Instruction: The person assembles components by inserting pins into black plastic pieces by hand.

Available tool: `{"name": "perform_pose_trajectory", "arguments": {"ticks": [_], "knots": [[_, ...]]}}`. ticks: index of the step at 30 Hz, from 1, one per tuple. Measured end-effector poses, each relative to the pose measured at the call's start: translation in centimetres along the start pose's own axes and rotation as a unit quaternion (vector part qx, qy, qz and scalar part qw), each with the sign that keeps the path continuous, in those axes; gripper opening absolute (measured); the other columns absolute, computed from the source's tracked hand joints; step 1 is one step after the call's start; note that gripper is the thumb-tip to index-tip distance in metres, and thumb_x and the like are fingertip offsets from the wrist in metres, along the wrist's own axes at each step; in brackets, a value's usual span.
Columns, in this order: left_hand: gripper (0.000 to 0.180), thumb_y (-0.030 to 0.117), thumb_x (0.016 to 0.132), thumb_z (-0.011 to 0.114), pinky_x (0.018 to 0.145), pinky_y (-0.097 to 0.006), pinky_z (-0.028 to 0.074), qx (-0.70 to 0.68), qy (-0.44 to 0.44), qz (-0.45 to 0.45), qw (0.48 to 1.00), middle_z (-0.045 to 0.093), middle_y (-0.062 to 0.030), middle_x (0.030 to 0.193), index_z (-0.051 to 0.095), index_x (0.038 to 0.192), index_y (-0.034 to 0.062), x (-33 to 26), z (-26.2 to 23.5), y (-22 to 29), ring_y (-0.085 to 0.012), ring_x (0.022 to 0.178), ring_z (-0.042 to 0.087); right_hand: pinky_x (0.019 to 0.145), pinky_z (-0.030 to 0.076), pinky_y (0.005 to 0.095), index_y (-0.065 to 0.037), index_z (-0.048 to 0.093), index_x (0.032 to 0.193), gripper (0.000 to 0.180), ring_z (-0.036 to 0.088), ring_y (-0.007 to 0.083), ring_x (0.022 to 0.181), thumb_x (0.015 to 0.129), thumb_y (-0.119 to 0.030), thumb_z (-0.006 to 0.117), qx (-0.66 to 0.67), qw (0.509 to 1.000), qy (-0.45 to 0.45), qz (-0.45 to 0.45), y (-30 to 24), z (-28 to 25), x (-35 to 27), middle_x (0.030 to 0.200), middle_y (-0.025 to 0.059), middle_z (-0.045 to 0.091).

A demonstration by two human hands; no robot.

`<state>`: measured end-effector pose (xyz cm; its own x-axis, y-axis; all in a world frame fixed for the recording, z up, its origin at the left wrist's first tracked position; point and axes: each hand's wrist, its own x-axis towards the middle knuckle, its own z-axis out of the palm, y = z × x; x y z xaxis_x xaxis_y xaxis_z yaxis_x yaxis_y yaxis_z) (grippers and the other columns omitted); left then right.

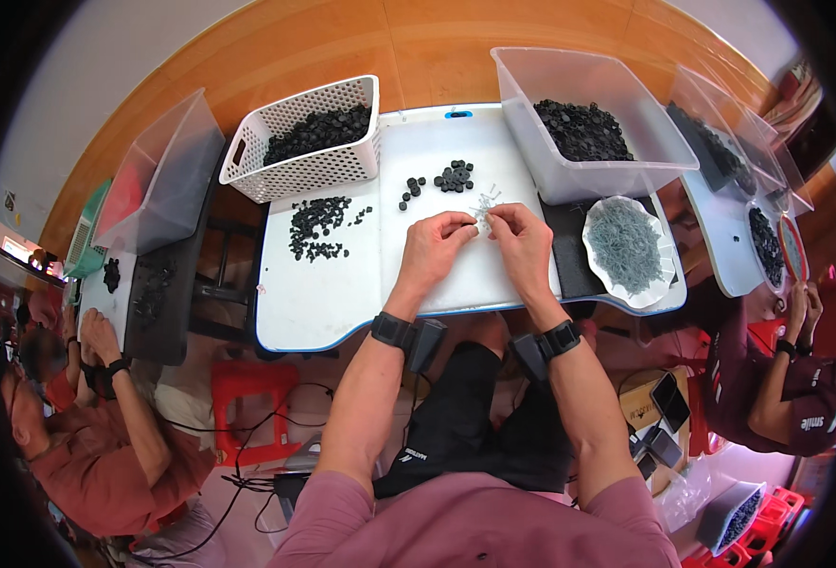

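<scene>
Over the middle of the white work board (342, 293), we see the left hand (434, 248) and the right hand (522, 242) brought close together, fingertips curled inward and meeting above a small cluster of pale metal pins (484, 202); the fingers look pressed together on something tiny between them, though it is too small for us to make out what. Just beyond the hands lies a small group of black round parts (454, 176), with a few strays (412, 187) beside it, and farther left a larger scattered heap of black parts (317, 227). At the far edge of the board stand a white perforated basket (304, 170) and a clear plastic tub (569, 90), both holding more black pieces. To the right of the right hand sits a scalloped white dish (661, 248) heaped with grey pins, resting partly on a black mat (574, 260). Nothing lies between the hands and the loose parts. Both wrists wear black bands. On either side, other people work at their own boards, well apart from ours.
</scene>
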<state>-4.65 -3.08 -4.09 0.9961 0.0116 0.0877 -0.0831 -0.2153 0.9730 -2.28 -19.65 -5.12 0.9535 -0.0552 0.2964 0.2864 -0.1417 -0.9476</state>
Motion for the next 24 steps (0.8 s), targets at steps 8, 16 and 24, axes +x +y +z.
{"name": "perform_pose_trajectory", "arguments": {"ticks": [8, 16, 24], "knots": [[0.023, 0.002, 0.093, 0.076, 0.082, -0.024, 0.057, -0.081, 0.020, 0.012, 0.996, 0.079, -0.0089, 0.104, 0.075, 0.115, -0.0036, -0.4, 0.1, -0.1, -0.0109, 0.093, 0.072, 0.066, 0.054, 0.0262, 0.003, 0.074, 0.099, 0.011, 0.068, 0.0104, 0.069, 0.093, -0.005, 0.073, 0.030, 0.999, 0.034, 0.001, 0.0, 0.1, 0.0, 0.080, 0.0079, 0.075], [0.023, -0.002, 0.092, 0.075, 0.086, -0.025, 0.058, -0.114, 0.014, 0.028, 0.993, 0.079, -0.0094, 0.106, 0.074, 0.115, -0.0039, -1.1, 0.0, 0.1, -0.0120, 0.096, 0.073, 0.063, 0.056, 0.0271, 0.003, 0.074, 0.099, 0.011, 0.068, 0.0106, 0.067, 0.093, -0.006, 0.073, 0.029, 0.999, 0.031, 0.006, 0.0, -0.2, -0.1, 0.079, 0.0081, 0.075], [0.024, -0.005, 0.092, 0.074, 0.090, -0.027, 0.059, -0.122, 0.005, 0.041, 0.992, 0.078, -0.0108, 0.110, 0.073, 0.116, -0.0043, -0.7, -0.5, -0.3, -0.0135, 0.098, 0.073, 0.062, 0.056, 0.0274, 0.003, 0.075, 0.099, 0.011, 0.069, 0.0110, 0.067, 0.092, -0.006, 0.073, 0.021, 0.999, 0.024, 0.002, -0.1, 0.2, 0.2, 0.079, 0.0091, 0.076]]}}
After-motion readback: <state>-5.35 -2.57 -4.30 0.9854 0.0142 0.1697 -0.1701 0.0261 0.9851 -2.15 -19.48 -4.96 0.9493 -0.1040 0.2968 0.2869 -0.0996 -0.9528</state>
